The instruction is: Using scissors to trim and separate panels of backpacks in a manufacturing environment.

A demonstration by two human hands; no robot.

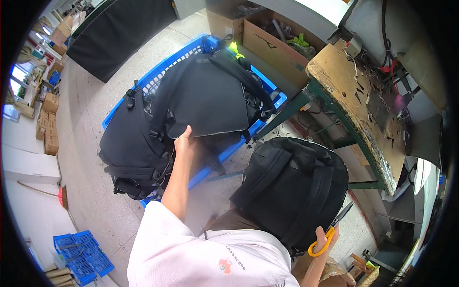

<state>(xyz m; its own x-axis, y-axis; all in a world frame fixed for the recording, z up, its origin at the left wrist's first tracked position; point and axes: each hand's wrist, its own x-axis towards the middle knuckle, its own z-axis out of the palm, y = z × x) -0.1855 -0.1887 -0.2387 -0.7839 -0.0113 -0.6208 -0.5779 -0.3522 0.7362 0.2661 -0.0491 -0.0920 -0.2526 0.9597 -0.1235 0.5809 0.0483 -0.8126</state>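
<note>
My left hand [183, 139] is closed on the lower edge of a black backpack panel [215, 98], its thumb on top. That backpack lies with others in a blue plastic basket [160, 71], straps and buckles loose around it. Another black backpack [294, 186] rests against my lap, its padded straps facing up. Beside its lower right edge, my right hand [324, 241] holds scissors [330, 229] by their orange handle, the dark blades pointing up and away. The fingers under the left-hand panel are hidden.
A worn workbench [354, 95] with green metal legs stands at the right. Cardboard boxes [277, 40] sit behind the basket. A black-covered table [122, 36] is at the far left, and blue crates [83, 256] lie on the floor at the lower left.
</note>
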